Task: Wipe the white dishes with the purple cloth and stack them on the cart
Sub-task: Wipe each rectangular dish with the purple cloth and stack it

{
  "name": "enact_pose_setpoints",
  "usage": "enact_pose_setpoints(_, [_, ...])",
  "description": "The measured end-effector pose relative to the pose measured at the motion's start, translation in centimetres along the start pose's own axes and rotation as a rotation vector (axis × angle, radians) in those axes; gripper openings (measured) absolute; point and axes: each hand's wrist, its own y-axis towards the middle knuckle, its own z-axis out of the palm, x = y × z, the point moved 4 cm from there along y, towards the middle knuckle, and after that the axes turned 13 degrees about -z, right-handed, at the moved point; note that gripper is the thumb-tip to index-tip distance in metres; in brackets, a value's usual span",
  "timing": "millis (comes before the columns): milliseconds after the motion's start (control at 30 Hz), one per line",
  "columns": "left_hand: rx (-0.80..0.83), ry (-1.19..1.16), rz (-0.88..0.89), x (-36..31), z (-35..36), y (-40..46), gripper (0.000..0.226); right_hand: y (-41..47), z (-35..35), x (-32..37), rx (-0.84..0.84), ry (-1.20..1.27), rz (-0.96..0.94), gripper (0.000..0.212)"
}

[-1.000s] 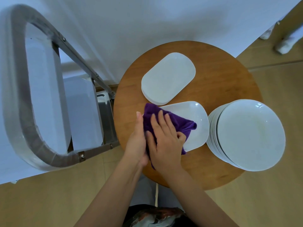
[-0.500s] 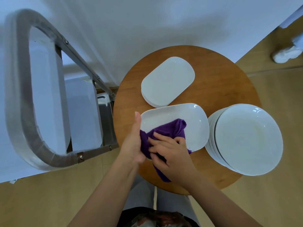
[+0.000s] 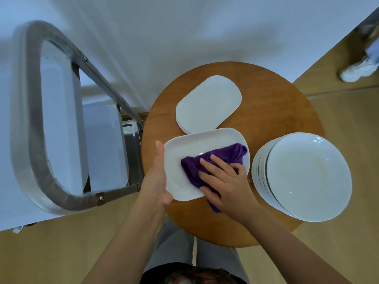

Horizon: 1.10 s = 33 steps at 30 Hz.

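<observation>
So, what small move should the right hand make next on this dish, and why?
Probably sweep the purple cloth leftward across the rectangular dish. The right hand presses the cloth on the dish's right part, while the left part is uncovered. The left hand steadies the left edge.

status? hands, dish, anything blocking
Left hand flat against the dish edge, steadying it. Right hand presses the cloth on the dish. Still on the table; nothing in the way.
</observation>
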Motion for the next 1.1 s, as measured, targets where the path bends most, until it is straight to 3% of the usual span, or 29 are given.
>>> enact_pose_setpoints(233, [-0.096,0.089,0.098,-1.0,-1.6,0.0,0.08,-1.0,-0.2,-2.4,0.001,-0.155,0.065,0.024])
enact_pose_setpoints(333, [-0.142,0.126,0.097,-1.2,-1.5,-0.3,0.078,-0.7,-0.4,-2.8,-0.024,-0.153,0.238,0.033])
enact_pose_setpoints(467, [-0.236,0.187,0.089,-1.6,-0.7,-1.0,0.084,0.5,-1.9,-1.3,-0.324,0.027,0.436,0.023])
enact_pose_setpoints(567, [-0.313,0.28,0.109,-1.5,0.2,-1.6,0.097,3.3,-3.0,1.4,-0.44,0.253,0.405,0.031])
enact_pose_setpoints(600, [-0.318,0.331,0.142,-1.4,0.6,-1.6,0.091,4.5,-2.9,2.2,-0.369,0.33,0.396,0.039])
enact_pose_setpoints(667, [-0.285,0.334,0.225,-1.1,1.2,-1.8,0.066,6.2,-1.9,3.0,-0.03,0.405,0.341,0.054])
enact_pose_setpoints(733, [-0.276,0.278,0.23,-0.8,0.8,-1.8,0.057,6.5,-0.9,2.7,0.303,0.347,0.22,0.071])
enact_pose_setpoints(767, [-0.274,0.29,0.237,-0.7,0.5,-1.8,0.056,6.5,-0.9,2.3,0.391,0.287,0.156,0.078])
enact_pose_setpoints(867, [-0.225,0.418,0.262,0.1,0.2,-1.8,0.064,7.5,-1.6,0.8,0.436,0.166,0.079,0.075])
enact_pose_setpoints(967, [-0.217,0.497,0.285,0.8,0.4,-2.0,0.076,8.6,-1.9,-0.5,0.507,0.269,0.098,0.046])
enact_pose_setpoints(1100, [-0.227,0.528,0.319,0.8,-0.1,-1.9,0.096,8.6,-1.9,-1.6,0.518,0.392,0.137,0.037])
